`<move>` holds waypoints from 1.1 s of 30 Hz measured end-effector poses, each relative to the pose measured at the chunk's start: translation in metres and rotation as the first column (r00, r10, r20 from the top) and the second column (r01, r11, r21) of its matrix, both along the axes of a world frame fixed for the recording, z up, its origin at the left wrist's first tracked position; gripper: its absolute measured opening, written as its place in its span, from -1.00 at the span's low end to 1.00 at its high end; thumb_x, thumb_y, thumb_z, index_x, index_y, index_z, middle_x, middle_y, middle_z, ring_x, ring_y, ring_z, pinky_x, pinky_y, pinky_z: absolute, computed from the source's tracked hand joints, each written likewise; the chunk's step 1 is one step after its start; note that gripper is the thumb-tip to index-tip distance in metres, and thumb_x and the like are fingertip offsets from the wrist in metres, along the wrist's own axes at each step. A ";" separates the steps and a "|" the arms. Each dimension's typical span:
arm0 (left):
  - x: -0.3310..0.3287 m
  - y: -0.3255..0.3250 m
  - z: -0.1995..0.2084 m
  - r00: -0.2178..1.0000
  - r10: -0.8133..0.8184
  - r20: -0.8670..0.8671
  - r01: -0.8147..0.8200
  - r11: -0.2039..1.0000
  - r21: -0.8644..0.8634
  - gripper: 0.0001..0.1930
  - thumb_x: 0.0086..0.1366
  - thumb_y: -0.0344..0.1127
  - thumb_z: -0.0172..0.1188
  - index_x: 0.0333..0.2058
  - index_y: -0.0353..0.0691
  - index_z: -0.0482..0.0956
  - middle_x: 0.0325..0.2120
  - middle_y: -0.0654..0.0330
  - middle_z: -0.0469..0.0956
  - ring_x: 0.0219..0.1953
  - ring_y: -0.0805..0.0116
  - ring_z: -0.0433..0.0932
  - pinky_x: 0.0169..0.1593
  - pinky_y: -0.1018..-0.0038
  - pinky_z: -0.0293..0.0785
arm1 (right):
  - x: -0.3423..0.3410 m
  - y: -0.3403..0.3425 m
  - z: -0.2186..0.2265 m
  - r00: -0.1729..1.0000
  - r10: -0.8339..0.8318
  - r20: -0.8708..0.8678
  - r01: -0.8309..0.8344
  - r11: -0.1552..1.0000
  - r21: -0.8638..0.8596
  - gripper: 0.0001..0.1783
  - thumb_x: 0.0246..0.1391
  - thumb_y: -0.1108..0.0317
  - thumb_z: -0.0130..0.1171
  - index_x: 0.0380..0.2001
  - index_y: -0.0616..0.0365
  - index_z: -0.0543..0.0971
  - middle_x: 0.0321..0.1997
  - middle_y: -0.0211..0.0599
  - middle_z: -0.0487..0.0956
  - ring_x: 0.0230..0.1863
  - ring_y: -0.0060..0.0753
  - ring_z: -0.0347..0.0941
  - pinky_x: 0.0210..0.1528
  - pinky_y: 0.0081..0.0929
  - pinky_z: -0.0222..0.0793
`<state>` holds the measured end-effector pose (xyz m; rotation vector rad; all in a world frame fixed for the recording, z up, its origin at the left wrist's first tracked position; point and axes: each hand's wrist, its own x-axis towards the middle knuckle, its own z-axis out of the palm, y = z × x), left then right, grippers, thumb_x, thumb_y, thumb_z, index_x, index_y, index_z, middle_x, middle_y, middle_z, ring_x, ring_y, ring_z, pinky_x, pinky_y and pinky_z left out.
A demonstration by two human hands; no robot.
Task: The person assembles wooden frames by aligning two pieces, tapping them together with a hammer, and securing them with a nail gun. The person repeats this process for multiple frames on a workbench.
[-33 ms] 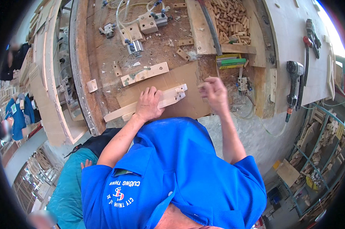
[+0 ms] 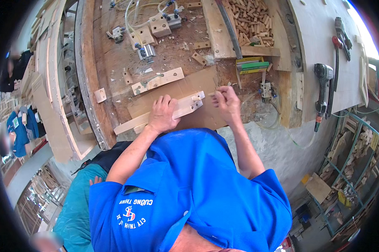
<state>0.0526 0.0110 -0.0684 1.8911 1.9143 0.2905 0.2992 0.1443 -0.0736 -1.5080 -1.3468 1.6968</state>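
Note:
My left hand [image 2: 163, 114] is closed over a pale wooden rail [image 2: 185, 107] lying slantwise on a cardboard sheet [image 2: 208, 80]. A short dowel [image 2: 196, 98] sticks up from the rail's right end, close to round holes. Just right of that end, my right hand [image 2: 228, 105] pinches a small wooden dowel [image 2: 213, 94], apart from the rail. Under my left wrist, the end of another wooden piece shows in part. Beyond the rail lies a wooden strip [image 2: 158, 81] with holes and greenish stains.
A bin of dowels [image 2: 252, 23] stands at the far right of the bench, with a green-and-yellow box [image 2: 252, 66] before it. Air fittings with hoses [image 2: 149, 35] lie at the back. A power driver [image 2: 322, 86] rests on the right-hand board. A person in teal trousers [image 2: 78, 206] is at my left.
My right hand has moved left, toward the rail's end, with the dowel between its fingers. My left hand and the rail have stayed in place.

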 end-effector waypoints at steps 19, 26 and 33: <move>-0.004 0.008 -0.001 0.999 0.022 0.033 -0.019 0.997 -0.080 -0.43 -0.07 -0.19 0.48 -0.06 -0.22 0.53 -0.16 -0.01 0.42 -0.06 -0.09 0.47 -0.02 0.03 0.44 | -0.029 0.033 -0.001 0.861 0.241 0.447 -0.413 0.845 0.340 -0.95 0.26 0.47 0.26 -0.29 0.23 0.62 -0.43 0.08 0.66 -0.37 0.25 0.67 -0.27 -0.13 0.59; -0.007 0.007 0.007 1.000 -0.026 0.001 0.026 0.998 -0.057 -0.44 -0.12 -0.17 0.53 -0.11 -0.17 0.55 -0.17 0.06 0.44 -0.05 0.01 0.48 -0.07 0.13 0.42 | -0.087 0.251 0.012 0.583 -0.178 0.793 -0.552 0.629 0.547 -0.52 0.29 0.00 0.26 0.02 0.18 0.58 -0.11 0.07 0.70 0.03 0.17 0.64 0.08 0.06 0.51; -0.011 0.013 0.000 0.999 -0.036 -0.032 0.036 0.999 -0.006 -0.46 -0.11 -0.14 0.55 -0.16 -0.16 0.53 -0.18 0.07 0.43 -0.06 0.03 0.49 -0.06 0.12 0.44 | -0.083 0.272 0.047 0.681 0.197 0.705 -0.514 0.814 0.269 -0.51 0.27 0.05 0.18 -0.03 0.31 0.53 -0.13 0.13 0.72 -0.10 0.12 0.68 0.07 0.02 0.55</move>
